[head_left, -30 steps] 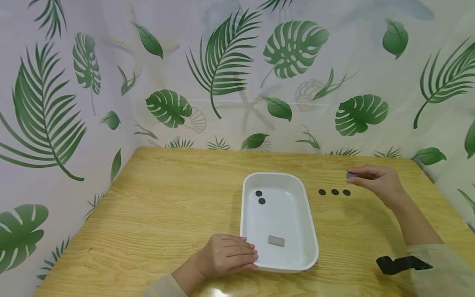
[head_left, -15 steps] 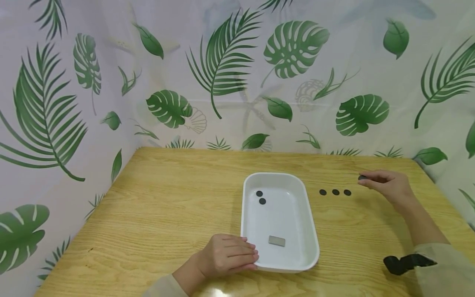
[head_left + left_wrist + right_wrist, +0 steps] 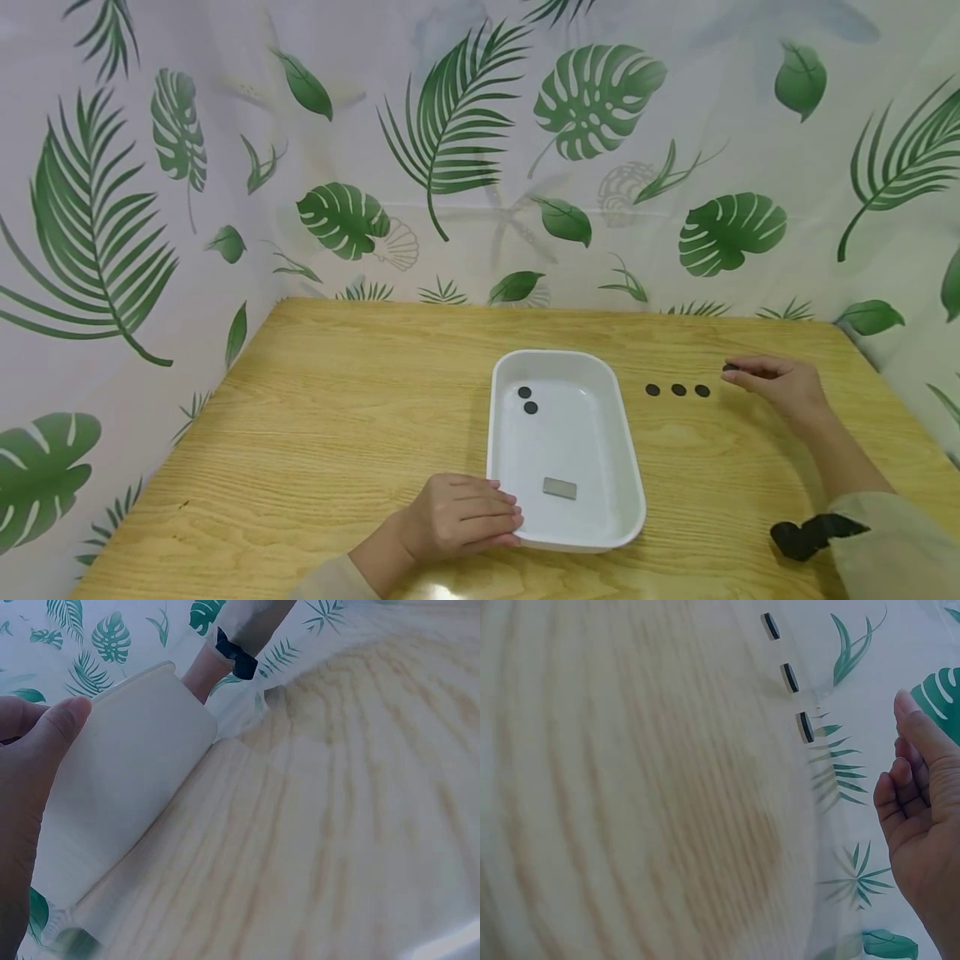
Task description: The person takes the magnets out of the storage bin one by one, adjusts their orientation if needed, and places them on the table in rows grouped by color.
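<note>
The left grip point(image 3: 467, 517) clasps a white oblong plastic-looking tray point(image 3: 581, 446). Right of it, the right grip point(image 3: 789, 390) pinches a round black disc point(image 3: 730, 367), best held level.

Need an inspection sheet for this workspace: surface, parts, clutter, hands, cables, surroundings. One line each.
Surface: wood-grain table, small dark mark toward its left side.
Job's things: white tray holding two dark discs and a grey rectangular block; three more discs in a row on the table, right of the tray.
Clutter: nothing seen.
Left hand: holds the tray's near-left corner.
Right hand: pinches another dark disc near the row's right end; contact with the table unclear.
Cables: nothing seen.
Surroundings: leaf-print backdrop behind and at both sides.
</note>
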Demonstrator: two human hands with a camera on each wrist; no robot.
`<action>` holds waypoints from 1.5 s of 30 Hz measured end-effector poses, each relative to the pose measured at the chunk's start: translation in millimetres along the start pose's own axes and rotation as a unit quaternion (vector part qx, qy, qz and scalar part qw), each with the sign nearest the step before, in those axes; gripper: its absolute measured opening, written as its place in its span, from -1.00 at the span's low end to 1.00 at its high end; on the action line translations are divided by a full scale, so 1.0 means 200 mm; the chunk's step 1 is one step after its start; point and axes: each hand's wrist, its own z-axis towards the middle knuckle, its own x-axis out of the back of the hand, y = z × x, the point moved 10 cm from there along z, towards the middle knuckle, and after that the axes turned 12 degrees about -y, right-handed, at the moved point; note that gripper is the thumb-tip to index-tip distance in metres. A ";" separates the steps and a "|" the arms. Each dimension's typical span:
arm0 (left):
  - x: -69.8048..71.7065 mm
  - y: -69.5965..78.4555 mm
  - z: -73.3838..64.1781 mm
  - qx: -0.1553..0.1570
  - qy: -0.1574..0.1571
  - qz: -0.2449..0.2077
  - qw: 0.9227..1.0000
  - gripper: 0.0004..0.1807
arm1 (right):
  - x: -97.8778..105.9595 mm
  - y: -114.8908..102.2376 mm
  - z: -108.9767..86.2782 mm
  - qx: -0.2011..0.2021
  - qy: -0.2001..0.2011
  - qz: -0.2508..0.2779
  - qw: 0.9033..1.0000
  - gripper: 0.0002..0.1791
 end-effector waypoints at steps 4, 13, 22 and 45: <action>0.00 0.00 0.00 0.000 0.000 0.000 1.000 -0.81 | -0.03 0.02 0.01 -0.016 -0.007 -0.036 0.999 -0.56; -0.01 0.00 -0.01 0.000 0.000 -0.002 1.000 -0.79 | -0.08 0.09 0.00 -0.057 -0.027 -0.107 0.992 -0.35; -0.01 -0.01 -0.01 0.004 0.001 -0.005 1.000 -0.80 | -0.14 0.09 -0.02 -0.046 -0.088 -0.105 0.989 -0.44; 0.04 -0.01 0.03 0.007 0.006 -0.011 1.000 -0.81 | -0.20 0.05 -0.03 0.011 -0.138 -0.195 0.971 -0.59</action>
